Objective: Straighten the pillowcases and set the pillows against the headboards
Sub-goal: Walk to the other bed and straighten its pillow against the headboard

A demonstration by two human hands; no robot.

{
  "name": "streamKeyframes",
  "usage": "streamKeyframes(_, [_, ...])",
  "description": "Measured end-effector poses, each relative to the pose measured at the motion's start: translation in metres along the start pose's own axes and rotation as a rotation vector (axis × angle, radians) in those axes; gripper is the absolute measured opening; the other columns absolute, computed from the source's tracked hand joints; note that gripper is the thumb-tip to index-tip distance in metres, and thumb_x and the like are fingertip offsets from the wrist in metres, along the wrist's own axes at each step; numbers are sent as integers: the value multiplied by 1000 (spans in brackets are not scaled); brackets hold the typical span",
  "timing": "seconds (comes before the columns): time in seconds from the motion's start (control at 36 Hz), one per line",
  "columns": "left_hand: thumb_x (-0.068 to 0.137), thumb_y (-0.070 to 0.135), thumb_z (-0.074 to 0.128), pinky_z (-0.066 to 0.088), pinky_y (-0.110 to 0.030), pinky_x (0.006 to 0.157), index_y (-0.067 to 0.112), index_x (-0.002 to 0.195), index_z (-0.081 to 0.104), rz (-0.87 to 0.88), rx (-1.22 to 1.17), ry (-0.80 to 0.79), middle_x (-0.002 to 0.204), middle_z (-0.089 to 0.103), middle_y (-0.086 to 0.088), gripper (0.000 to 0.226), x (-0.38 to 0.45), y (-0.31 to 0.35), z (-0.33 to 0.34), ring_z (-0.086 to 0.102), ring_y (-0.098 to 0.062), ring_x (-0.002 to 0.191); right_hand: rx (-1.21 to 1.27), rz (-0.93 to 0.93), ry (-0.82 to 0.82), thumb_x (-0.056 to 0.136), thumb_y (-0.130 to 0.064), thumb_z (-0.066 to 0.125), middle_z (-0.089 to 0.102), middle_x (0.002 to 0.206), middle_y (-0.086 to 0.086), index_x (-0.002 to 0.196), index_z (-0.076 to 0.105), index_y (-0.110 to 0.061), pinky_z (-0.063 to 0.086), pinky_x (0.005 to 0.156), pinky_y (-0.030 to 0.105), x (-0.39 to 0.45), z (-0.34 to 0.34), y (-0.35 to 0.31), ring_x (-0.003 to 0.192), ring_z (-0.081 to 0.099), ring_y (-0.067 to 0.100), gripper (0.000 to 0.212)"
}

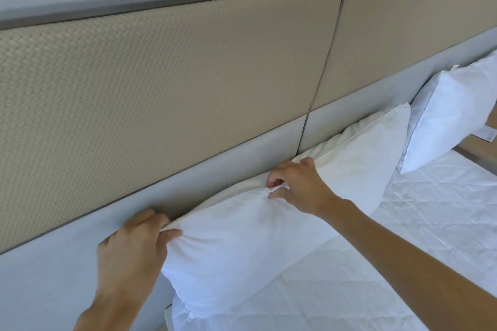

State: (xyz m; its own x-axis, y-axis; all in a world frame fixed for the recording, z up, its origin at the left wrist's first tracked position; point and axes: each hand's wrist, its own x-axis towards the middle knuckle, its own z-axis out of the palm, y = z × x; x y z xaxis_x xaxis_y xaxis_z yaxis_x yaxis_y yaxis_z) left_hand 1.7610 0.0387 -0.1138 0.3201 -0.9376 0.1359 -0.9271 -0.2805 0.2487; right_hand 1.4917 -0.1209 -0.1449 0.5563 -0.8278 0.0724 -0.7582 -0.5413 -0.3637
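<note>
Pillow [242, 244] leans on the headboard [161, 88], on the bed [403, 250]. The left hand [131, 247] reaches up and pinches its near top corner with curled fingers. The right hand [298, 185], arm stretched out, pinches the top edge in the middle. A second pillow [451, 115] is cut off at the right.

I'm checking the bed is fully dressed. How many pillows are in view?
2. The near pillow leans on the headboard, pinched along its top edge by the left hand and right hand. The far pillow leans further right; more may lie out of frame.
</note>
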Motion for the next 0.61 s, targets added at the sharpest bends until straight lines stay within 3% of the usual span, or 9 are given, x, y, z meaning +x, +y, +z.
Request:
streamKeyframes(0.06, [76, 24, 79, 39, -27, 51, 21, 60, 52, 1, -39, 42, 63, 52, 4, 32, 3, 0, -9, 57, -32, 57, 27, 8, 42, 78, -25, 79, 58, 78, -14, 79, 64, -23, 35, 81, 33, 4, -12, -4, 71, 46, 5, 15])
streamKeyframes(0.11, [78, 21, 78, 41, -27, 53, 22, 63, 58, 18, -46, 95, 67, 55, 5, 25, 5, 0, -17, 58, -31, 59, 99, 15, 119, 72, -11, 83, 57, 71, -5, 72, 62, -16, 43, 68, 31, 8, -26, -5, 63, 46, 14, 22])
streamKeyframes(0.19, [81, 19, 74, 38, -26, 53, 23, 66, 63, 11, -82, 164, 71, 58, 7, 19, 7, 2, -24, 59, -29, 61, 104, 28, 162, 71, -5, 83, 54, 69, -2, 70, 59, -16, 39, 58, 19, 9, -35, -8, 62, 47, 18, 27])
streamKeyframes(0.33, [90, 19, 65, 40, -27, 57, 28, 80, 67, -27, -191, 160, 82, 66, 13, 14, 2, -9, -13, 60, -21, 68, 48, 91, 77, 74, -31, 83, 59, 83, -8, 78, 61, -24, 48, 83, 39, 5, -26, -19, 80, 56, 13, 23])
streamKeyframes(0.42, [90, 36, 62, 48, -30, 61, 34, 95, 64, -40, -359, 151, 87, 65, 20, 5, -8, -22, -6, 61, -11, 76, 64, 65, -30, 72, -43, 81, 58, 93, -11, 88, 61, -29, 44, 91, 37, 6, -14, -35, 91, 55, 11, 29])
streamKeyframes(0.47, [84, 43, 66, 51, -32, 67, 37, 99, 62, -50, -453, 105, 92, 65, 21, 17, -13, -31, 1, 60, -8, 82, 76, 23, -64, 75, -45, 78, 57, 98, -12, 95, 61, -29, 42, 92, 35, 8, -4, -48, 94, 53, 10, 31])
streamKeyframes(0.53, [79, 39, 74, 50, -29, 68, 41, 90, 63, -99, -520, 71, 88, 66, 21, 16, -16, -37, 6, 61, -7, 80, 83, -18, -57, 80, -43, 75, 58, 98, -11, 96, 63, -26, 41, 90, 35, 9, 5, -63, 95, 53, 11, 27])
streamKeyframes(0.61, [79, 23, 77, 39, -6, 59, 38, 70, 66, -171, -624, 102, 66, 65, 20, 20, -15, -44, 11, 60, -3, 64, 111, -60, -6, 84, -28, 74, 59, 86, -8, 88, 66, -17, 42, 80, 32, 12, 14, -83, 83, 52, 12, 13])
